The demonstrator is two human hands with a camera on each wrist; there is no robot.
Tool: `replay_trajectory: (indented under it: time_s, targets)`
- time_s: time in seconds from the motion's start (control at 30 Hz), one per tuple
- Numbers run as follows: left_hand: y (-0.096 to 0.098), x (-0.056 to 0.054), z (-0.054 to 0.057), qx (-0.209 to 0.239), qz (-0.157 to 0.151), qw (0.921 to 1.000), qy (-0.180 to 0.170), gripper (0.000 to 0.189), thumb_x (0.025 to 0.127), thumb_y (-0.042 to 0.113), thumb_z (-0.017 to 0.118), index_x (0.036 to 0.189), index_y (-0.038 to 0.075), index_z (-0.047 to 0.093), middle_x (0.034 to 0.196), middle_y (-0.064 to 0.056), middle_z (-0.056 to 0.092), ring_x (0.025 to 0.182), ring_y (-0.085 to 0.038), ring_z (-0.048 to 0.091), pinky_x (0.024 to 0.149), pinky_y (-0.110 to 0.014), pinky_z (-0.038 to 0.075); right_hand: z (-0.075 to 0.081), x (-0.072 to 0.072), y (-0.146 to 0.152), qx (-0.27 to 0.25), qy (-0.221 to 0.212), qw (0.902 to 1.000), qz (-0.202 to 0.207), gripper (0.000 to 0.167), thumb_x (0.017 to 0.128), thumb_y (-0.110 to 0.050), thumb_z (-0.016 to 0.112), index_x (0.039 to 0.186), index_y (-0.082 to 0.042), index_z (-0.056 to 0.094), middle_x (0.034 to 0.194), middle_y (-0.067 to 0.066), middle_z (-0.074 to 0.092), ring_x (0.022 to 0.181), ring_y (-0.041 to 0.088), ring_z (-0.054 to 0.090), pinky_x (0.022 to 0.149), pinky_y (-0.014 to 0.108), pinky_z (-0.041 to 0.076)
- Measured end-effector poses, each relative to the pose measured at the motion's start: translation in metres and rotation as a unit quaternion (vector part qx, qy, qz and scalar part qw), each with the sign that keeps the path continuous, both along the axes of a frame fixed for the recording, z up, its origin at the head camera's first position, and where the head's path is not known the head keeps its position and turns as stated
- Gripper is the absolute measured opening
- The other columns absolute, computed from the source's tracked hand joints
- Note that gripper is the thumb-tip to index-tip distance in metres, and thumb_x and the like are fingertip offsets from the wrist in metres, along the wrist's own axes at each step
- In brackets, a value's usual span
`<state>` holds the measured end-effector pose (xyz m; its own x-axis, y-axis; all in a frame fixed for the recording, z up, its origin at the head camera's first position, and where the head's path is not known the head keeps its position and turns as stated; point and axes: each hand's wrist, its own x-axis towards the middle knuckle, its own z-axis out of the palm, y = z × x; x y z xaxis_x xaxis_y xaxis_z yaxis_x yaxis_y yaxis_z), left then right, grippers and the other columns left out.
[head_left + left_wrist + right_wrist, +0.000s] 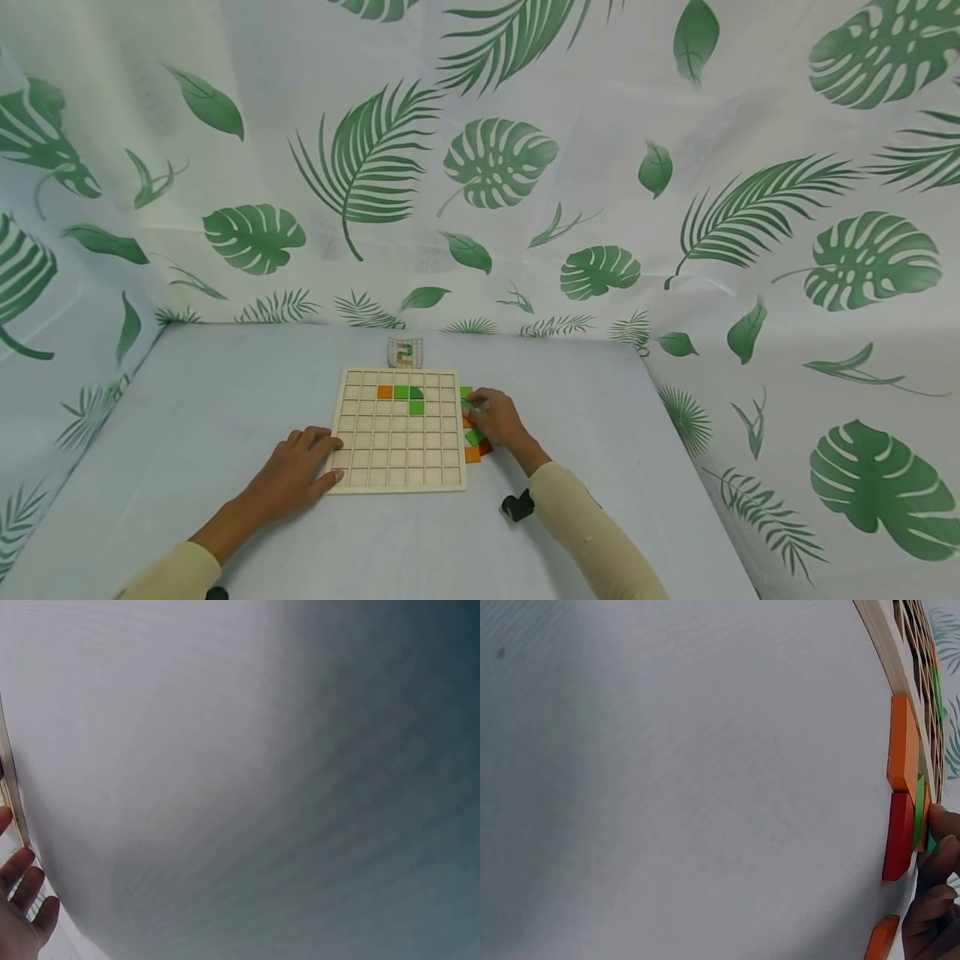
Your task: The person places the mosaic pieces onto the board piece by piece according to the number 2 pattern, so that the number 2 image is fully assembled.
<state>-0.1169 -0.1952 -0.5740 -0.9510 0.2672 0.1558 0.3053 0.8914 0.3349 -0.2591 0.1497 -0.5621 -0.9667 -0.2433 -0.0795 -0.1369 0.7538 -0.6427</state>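
A wooden grid board [375, 458] lies on the table. Orange [385, 392], light green [417, 407] and part dark green tiles sit in its upper cells. My left hand [296, 471] rests at the board's left edge with fingers spread; its fingertips show at the lower left of the left wrist view. My right hand [498, 418] is over loose tiles beside the board's right edge, thumb and forefinger bent around a dark green tile [466, 404]. Whether they pinch it is hidden. Beside that hand are a red tile [898, 838] and an orange tile [902, 742].
A small card with a coloured grid pattern [405, 352] stands behind the board. Under the right forearm is a black object [517, 506]. White cloth with green leaves [502, 162] hangs behind and at both sides of the pale table [225, 383].
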Motion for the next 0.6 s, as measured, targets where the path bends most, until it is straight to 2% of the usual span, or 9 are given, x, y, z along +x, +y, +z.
replay_trajectory:
  time_s: [0.13,0.27,0.43,0.6]
  targets:
    - [0.0001,0.0001,0.0008,0.002,0.002,1.0000,-0.004,0.042,0.090,0.038,0.074,0.124,0.015,0.063,0.130,-0.014,0.056,0.114,-0.034,0.056,0.091,-0.055,0.048,-0.0011,-0.0003,0.0007,-0.005,0.000,1.0000,0.004,0.022,0.094,-0.020,0.072,0.113,-0.009,0.070,0.105,0.006,0.068,0.085,0.016,0.055,0.070,0.029,0.046]
    - [0.0004,0.0001,0.0015,0.001,0.004,0.9999,-0.009,0.043,0.090,0.038,0.074,0.125,0.015,0.063,0.130,-0.014,0.056,0.115,-0.035,0.056,0.091,-0.055,0.047,-0.0019,-0.0007,0.0013,-0.007,-0.007,1.0000,0.003,0.021,0.094,-0.019,0.071,0.112,-0.008,0.069,0.099,0.004,0.065,0.079,0.015,0.053,0.064,0.028,0.045]
    - [0.0004,-0.0002,0.0006,0.002,0.004,0.9999,-0.011,0.043,0.090,0.039,0.074,0.125,0.015,0.063,0.131,-0.014,0.056,0.115,-0.035,0.055,0.092,-0.056,0.047,-0.0024,-0.0013,0.0010,-0.009,-0.021,0.9997,-0.003,0.013,0.095,-0.018,0.071,0.104,-0.010,0.068,0.095,0.002,0.063,0.080,0.016,0.053,0.064,0.028,0.045]
    - [-0.0001,-0.0005,-0.0006,0.005,0.001,1.0000,-0.006,0.042,0.090,0.037,0.074,0.125,0.015,0.063,0.130,-0.014,0.056,0.115,-0.034,0.055,0.091,-0.055,0.048,-0.0013,0.0001,0.0025,-0.024,-0.021,0.9995,0.001,0.011,0.095,-0.020,0.070,0.101,-0.012,0.066,0.100,0.004,0.065,0.084,0.018,0.055,0.067,0.029,0.047]
